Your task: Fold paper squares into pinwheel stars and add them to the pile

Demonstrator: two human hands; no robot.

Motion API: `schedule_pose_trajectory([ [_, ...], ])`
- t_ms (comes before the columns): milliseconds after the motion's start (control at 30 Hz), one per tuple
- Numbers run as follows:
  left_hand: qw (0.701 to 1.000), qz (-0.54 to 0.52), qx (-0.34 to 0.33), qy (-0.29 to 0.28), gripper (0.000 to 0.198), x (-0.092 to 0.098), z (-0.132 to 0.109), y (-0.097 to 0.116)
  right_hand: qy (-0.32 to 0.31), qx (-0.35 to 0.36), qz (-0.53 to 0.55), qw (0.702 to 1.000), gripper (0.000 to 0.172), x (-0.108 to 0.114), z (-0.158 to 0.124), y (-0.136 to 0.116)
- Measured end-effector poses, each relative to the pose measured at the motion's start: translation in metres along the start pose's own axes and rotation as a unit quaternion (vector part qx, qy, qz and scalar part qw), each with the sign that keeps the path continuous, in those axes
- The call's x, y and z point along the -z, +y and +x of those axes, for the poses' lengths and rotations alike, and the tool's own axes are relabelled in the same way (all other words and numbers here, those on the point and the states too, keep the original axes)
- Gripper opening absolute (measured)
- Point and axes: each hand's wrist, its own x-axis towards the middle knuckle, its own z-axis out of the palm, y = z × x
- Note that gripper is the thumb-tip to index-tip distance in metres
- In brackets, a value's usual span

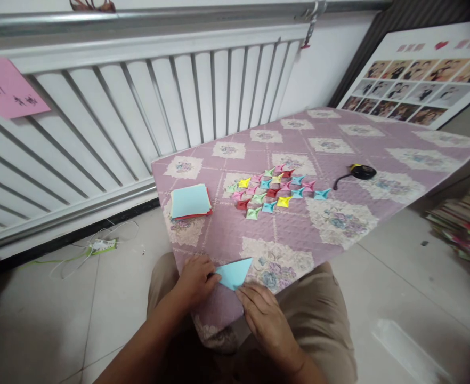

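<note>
A light blue sheet of origami paper (234, 273), folded into a slanted triangle-like shape, lies on the near part of the flowered tablecloth (219, 306). My left hand (198, 277) is closed at the paper's left corner, thumb and fingers pinching it. At the lower edge, the fingers of my right hand (261, 309) are held together, with the tips pressing the paper. Beyond my left hand sits a stack of square paper (191, 201), light blue on top with red and pale yellow edges below. Several small folded paper figures (273, 192) in many colours stand in rows farther back.
A black corded object (363, 172) with a yellow part lies on the right of the table. A white radiator (203, 96) borders the far left side. A photo board (411, 80) leans behind. On the floor are a power strip (104, 245) and piled papers (464, 221).
</note>
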Motion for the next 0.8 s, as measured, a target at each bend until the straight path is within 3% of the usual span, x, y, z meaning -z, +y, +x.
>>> schedule_pose_trajectory([
  [367, 0.995, 0.065, 0.036, -0.062, 0.022, 0.005, 0.014, 0.007, -0.012, 0.019, 0.001, 1.0, 0.032, 0.004, -0.001, 0.002],
  [800, 0.993, 0.087, 0.045, -0.071, 0.023, 0.006, 0.017, 0.012, -0.007, 0.014, 0.009, 1.0, 0.036, 0.006, 0.0, 0.003],
])
